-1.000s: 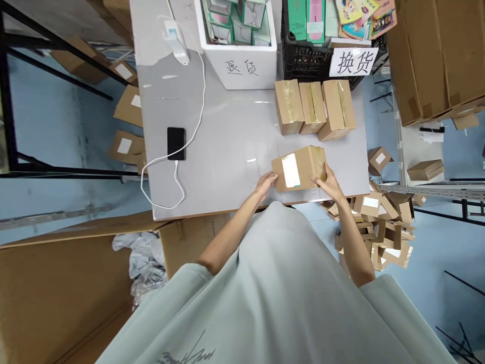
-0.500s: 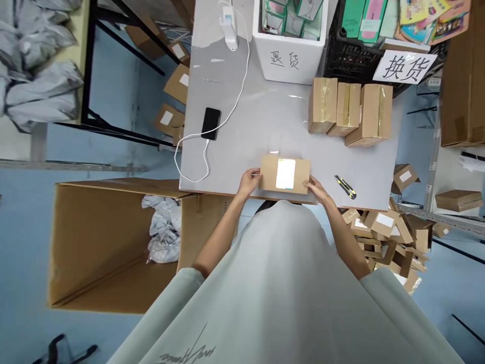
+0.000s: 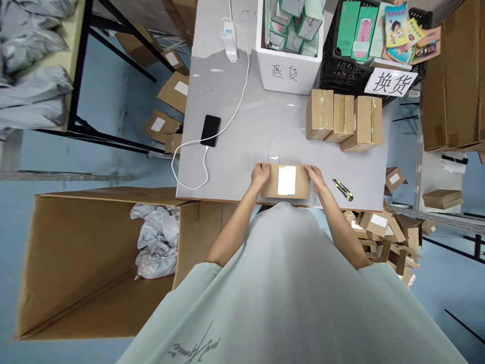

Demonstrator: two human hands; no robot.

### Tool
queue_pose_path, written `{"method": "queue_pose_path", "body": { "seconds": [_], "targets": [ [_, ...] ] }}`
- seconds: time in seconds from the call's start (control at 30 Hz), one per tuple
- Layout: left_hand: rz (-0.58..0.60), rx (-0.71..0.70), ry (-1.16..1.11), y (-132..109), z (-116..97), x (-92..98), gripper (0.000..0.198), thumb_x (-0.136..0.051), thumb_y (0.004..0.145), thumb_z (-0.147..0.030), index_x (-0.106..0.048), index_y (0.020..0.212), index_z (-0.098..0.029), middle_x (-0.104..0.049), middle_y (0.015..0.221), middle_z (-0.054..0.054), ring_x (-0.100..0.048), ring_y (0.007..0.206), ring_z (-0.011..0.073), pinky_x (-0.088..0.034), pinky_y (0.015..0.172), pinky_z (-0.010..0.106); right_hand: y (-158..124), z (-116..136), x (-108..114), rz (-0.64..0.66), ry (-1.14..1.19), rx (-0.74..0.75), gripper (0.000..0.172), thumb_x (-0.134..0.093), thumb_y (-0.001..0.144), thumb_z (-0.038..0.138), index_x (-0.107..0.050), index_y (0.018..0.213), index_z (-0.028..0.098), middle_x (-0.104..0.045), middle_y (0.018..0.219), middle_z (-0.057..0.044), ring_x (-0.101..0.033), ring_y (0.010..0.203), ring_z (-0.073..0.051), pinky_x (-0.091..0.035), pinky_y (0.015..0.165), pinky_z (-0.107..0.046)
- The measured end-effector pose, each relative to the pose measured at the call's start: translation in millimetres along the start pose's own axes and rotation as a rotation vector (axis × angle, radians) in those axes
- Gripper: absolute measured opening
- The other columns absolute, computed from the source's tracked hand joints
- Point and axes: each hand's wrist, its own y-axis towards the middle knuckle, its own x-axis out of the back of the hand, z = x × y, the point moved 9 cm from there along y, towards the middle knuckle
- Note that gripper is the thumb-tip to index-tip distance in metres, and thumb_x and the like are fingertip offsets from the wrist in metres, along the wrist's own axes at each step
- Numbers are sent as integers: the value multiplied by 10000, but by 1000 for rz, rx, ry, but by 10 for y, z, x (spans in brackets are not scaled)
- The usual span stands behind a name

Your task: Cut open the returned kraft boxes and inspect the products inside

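A small brown cardboard box [image 3: 271, 189] with a white label [image 3: 287, 180] on top lies at the front edge of the grey table [image 3: 242, 146]. My left hand [image 3: 260, 175] grips its left end near the far corner, fingers curled round it. On the opposite end, my right hand [image 3: 314, 175] holds the far right corner, thumb and fingers closed on the cardboard. To the right of that hand lies a yellow and black utility knife [image 3: 343, 189]. The undersides of the fingers are hidden.
Three taped boxes [image 3: 344, 119] stand behind on the right, before a black crate [image 3: 329, 76] and a white bin [image 3: 290, 76]. A phone [image 3: 210, 130] with a white cable lies left. A large open carton [image 3: 87, 258] with grey plastic sits lower left; cardboard boxes [image 3: 379, 222] are heaped lower right.
Both hands have shifted toward the far corners of the box, the left one wrapping further over its end. The camera view has moved slightly; the box stays at the table edge.
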Motion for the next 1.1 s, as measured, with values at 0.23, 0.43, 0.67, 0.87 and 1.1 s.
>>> {"method": "queue_pose_path", "body": {
  "seconds": [0.23, 0.43, 0.67, 0.87, 1.1],
  "targets": [
    [-151, -131, -120, -358, 252, 232, 454, -785, 1007, -417, -676, 1395, -208, -735, 1515, 181, -760, 1337, 307, -592, 1196, 450, -548, 123, 108, -204, 166, 177, 679, -757, 856, 776, -706, 1223, 207, -782, 1450, -207, -711, 1424, -323, -570, 1234, -493],
    [-145, -191, -152, -469, 497, 271, 561, -812, 884, -226, -713, 1436, -207, -710, 1413, 161, -791, 1242, 289, -644, 1201, 493, -820, -236, 167, -231, 125, 137, 581, -785, 861, 703, -728, 1159, 207, -776, 1470, -234, -747, 1406, -337, -568, 1272, -560],
    [-14, -191, -197, -366, 642, 346, 545, -926, 797, -317, -779, 1315, -231, -711, 1377, 132, -794, 1221, 296, -708, 1108, 526, -467, -364, 975, -190, -443, 45, 384, -619, 1000, 328, -748, 1303, 131, -751, 1478, -255, -716, 1362, -315, -564, 1224, -470],
    [6, -176, -183, -337, 646, 335, 584, -937, 786, -357, -766, 1332, -236, -753, 1350, 129, -795, 1190, 291, -710, 1089, 544, -211, -792, 1863, -233, -1109, -343, 479, -664, 973, 147, -687, 1447, 85, -652, 1469, -264, -636, 1335, -323, -516, 1109, -406],
    [82, -195, -175, -430, 673, 293, 711, -931, 821, -544, -722, 1409, -203, -767, 1441, 184, -783, 1284, 343, -694, 1109, 563, -196, -774, 1718, -198, -1145, -311, 370, -731, 951, 262, -719, 1293, 121, -675, 1347, -214, -688, 1145, -299, -534, 1006, -388]
  ]
}}
